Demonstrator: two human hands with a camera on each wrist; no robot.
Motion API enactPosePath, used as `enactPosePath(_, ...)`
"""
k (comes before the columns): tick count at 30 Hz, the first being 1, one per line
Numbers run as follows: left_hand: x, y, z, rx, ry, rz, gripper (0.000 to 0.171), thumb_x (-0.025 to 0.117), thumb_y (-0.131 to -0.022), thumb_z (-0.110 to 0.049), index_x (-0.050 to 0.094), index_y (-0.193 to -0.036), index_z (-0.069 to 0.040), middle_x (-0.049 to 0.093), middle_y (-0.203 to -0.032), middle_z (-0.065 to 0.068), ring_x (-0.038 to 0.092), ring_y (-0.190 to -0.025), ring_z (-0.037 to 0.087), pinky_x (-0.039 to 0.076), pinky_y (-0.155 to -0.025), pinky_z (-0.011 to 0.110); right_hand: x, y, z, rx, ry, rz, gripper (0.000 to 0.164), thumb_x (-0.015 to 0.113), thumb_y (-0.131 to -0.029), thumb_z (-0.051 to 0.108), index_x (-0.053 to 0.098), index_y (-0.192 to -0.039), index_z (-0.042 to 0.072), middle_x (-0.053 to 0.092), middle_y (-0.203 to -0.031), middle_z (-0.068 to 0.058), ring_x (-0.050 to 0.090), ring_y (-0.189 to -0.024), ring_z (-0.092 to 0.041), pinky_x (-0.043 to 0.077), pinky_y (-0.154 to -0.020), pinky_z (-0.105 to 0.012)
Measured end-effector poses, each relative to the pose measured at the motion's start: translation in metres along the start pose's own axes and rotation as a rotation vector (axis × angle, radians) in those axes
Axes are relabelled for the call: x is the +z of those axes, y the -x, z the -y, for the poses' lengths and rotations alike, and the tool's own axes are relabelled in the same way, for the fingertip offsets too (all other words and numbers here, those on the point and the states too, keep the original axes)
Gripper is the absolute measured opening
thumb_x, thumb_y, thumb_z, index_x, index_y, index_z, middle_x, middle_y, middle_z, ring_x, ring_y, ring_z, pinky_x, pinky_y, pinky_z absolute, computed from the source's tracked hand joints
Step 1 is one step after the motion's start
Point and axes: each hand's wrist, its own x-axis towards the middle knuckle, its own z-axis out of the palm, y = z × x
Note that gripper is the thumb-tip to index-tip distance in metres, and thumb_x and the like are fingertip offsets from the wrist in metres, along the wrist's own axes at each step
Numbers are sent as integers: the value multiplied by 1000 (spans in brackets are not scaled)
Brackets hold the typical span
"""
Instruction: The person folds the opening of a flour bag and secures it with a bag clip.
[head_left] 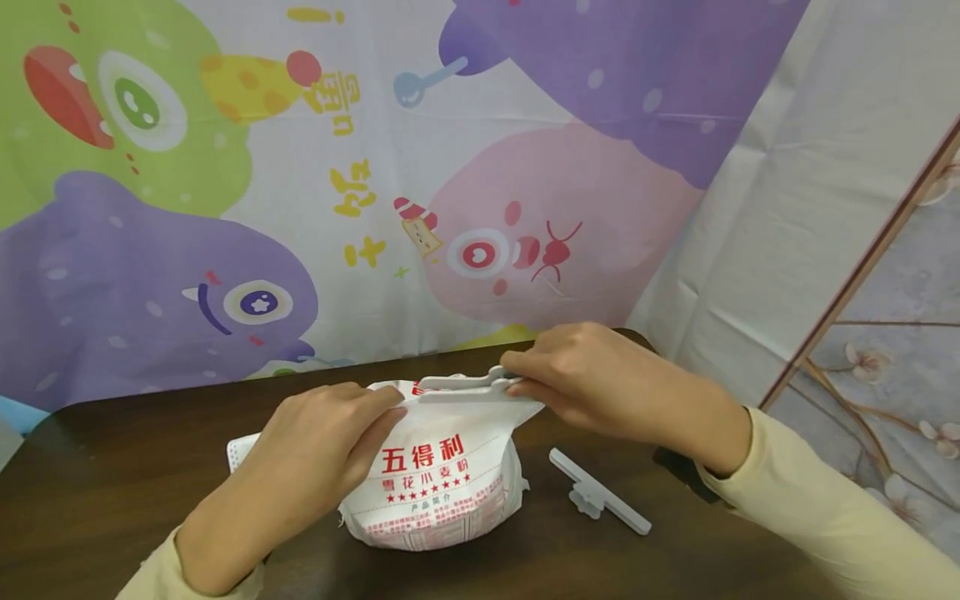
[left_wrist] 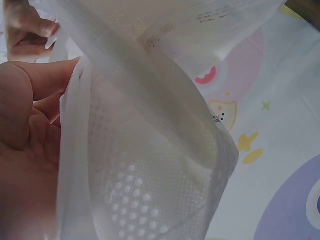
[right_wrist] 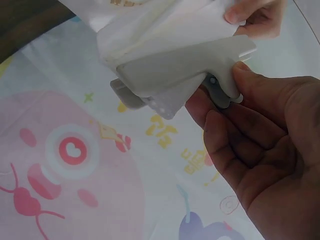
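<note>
A white flour bag point(head_left: 435, 492) with red Chinese lettering stands on the dark wooden table, its top folded over. My left hand point(head_left: 315, 442) pinches the bag's upper edge between thumb and fingers, as the left wrist view also shows. At the bag's right top corner, my right hand point(head_left: 600, 375) squeezes the handle end of a white sealing clip point(right_wrist: 170, 67) between thumb and fingers. The clip's long arms are spread apart, with the folded bag top between them. A second white clip point(head_left: 600, 492) lies on the table to the right of the bag.
A dark object point(head_left: 686, 473) lies partly hidden beneath the right forearm. Behind the brown table point(head_left: 112, 500) hangs a cloth point(head_left: 390, 167) printed with cartoon creatures. At the right is a flower-patterned panel point(head_left: 885, 400).
</note>
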Motion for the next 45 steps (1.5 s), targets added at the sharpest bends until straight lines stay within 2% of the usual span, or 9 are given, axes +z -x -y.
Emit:
enactPosePath(12, -1, -1, 1, 0, 7, 19, 12, 72, -88, -13, 65, -79, -16, 48, -60, -11, 46, -55, 9, 43, -50, 32, 5, 0, 6, 11, 123, 19, 24, 78, -85, 12, 55, -80, 12, 40, -59, 5, 43, -54, -12, 40, -50, -26)
enactPosePath(18, -1, -1, 1, 0, 9, 25, 10, 73, -87, -12, 66, -80, -16, 49, -60, -11, 47, -55, 9, 43, -51, 33, 6, -2, 7, -6, 136, 42, 24, 79, -84, 10, 55, -78, 12, 44, -58, 5, 48, -54, -14, 43, -52, -28)
enactPosePath(28, -1, -1, 1, 4, 9, 27, 14, 73, -88, -14, 64, -77, -17, 42, -58, -13, 40, -53, 7, 39, -48, 30, 5, -2, 8, -10, 155, 65, 23, 78, -85, 12, 56, -78, 11, 46, -58, 5, 49, -54, -14, 43, -51, -28)
enactPosePath(34, -1, -2, 3, -6, 30, 33, 10, 73, -87, -12, 67, -82, -17, 44, -59, -14, 41, -54, 6, 39, -48, 29, 5, 0, 8, -44, 141, 32, 23, 78, -85, 10, 55, -80, 11, 45, -57, 6, 45, -53, -14, 40, -49, -27)
enactPosePath(39, -2, -1, 4, 18, 39, 16, 7, 74, -86, -12, 70, -87, -18, 45, -60, -15, 41, -54, 4, 40, -49, 28, 6, 2, 8, -65, 139, 0, 24, 77, -85, 9, 54, -80, 10, 44, -56, 6, 42, -52, -13, 37, -49, -26)
enactPosePath(45, -2, -1, 4, 16, 37, 20, 6, 73, -87, -12, 72, -89, -18, 47, -61, -15, 43, -55, 5, 41, -49, 29, 7, 1, 10, -55, 189, 27, 23, 77, -85, 11, 55, -80, 9, 49, -55, 6, 43, -53, -14, 40, -50, -27)
